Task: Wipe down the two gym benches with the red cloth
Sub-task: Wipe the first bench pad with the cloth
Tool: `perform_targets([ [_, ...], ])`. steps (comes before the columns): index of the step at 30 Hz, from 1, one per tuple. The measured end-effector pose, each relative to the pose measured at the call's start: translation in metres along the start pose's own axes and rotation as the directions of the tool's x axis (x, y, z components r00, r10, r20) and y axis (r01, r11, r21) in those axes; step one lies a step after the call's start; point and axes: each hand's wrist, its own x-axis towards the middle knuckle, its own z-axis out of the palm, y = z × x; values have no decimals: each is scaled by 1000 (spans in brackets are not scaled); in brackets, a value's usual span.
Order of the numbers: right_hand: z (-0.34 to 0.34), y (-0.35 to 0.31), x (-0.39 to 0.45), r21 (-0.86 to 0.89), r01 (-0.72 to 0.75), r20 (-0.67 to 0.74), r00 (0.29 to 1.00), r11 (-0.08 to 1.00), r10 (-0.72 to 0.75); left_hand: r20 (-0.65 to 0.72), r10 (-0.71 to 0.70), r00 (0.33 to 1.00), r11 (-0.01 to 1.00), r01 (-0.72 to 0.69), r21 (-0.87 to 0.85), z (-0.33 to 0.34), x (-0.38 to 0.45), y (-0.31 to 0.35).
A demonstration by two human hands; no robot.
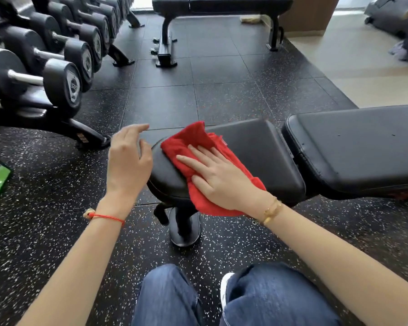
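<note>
Where speckled floor (222, 95) spreads — near bench (257, 156), red cloth (198, 147)

cloth (198, 147) on near bench (257, 149), dumbbell rack (45, 74) left

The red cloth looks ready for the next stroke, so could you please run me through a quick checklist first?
1. Red cloth flat on the seat pad: ok.
2. Right hand pressing the cloth, palm down: ok.
3. Left hand off the pad, open: ok.
4. Back pad clear for wiping: ok.
5. Far bench top clear: cannot tell, cropped.
6. Cloth damp: cannot tell.
</note>
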Motion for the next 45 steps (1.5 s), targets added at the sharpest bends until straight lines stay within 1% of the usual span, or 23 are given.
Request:
perform_targets([
  [2,-6,21,-4,15,-85,-4,996,996,85,22,-9,1000,1000,8,17,-1,-4,-2],
  [4,-11,33,17,16,-201,10,980,980,201,40,-16,999,1000,15,24,0,-9,0],
  [5,-12,32,32,-1,-233,12,973,973,233,45,-17,999,1000,16,20,0,-12,2],
  [6,-10,25,46,-14,-234,17,972,972,235,48,-17,999,1000,16,14,1,-14,4],
  [8,-1,1,67,-10,-169,41,985,986,169,49,-14,999,1000,14,9,1,-17,8],
  [10,10,-25,66,5,-55,56,997,998,54,45,-17,999,1000,17,2,2,-18,12],
  [12,13,-36,46,5,24,46,999,1000,-24,44,-19,999,1000,19,-8,5,-16,17],
  [14,10,-30,16,9,41,5,999,999,-41,53,-7,999,1000,8,-15,10,-15,24],
  [16,3,-11,-13,24,-13,-47,999,1000,14,74,16,997,999,-14,-33,18,-15,33],
  [18,-7,20,-32,28,-140,-81,987,990,142,106,34,994,998,-28,-55,29,-17,43],
  [21,-25,69,-33,43,-391,-78,916,919,394,168,55,984,996,-43,-73,46,-21,57],
  [23,-30,83,-21,28,-483,-72,873,875,483,198,67,978,996,-55,-66,58,-23,66],
  [26,-27,76,-26,32,-491,-73,868,871,492,223,76,972,997,-68,-45,75,-25,80],
  [30,-24,58,-79,31,-442,-117,889,897,442,258,94,961,996,-92,-20,94,-26,94],
  [32,-26,57,-87,34,-454,-98,885,890,455,280,103,954,993,-115,27,100,-30,94],
  [34,-27,60,-77,24,-471,-68,879,882,472,285,115,952,989,-137,57,104,-31,91],
  [38,-31,76,-47,41,-514,1,857,857,515,281,121,952,988,-143,61,103,-31,88],
  [42,-35,90,-17,45,-555,9,831,830,556,270,128,954,985,-153,74,102,-32,91],
  [45,-35,88,-13,43,-541,1,841,840,541,250,120,961,985,-147,90,104,-31,92],
])
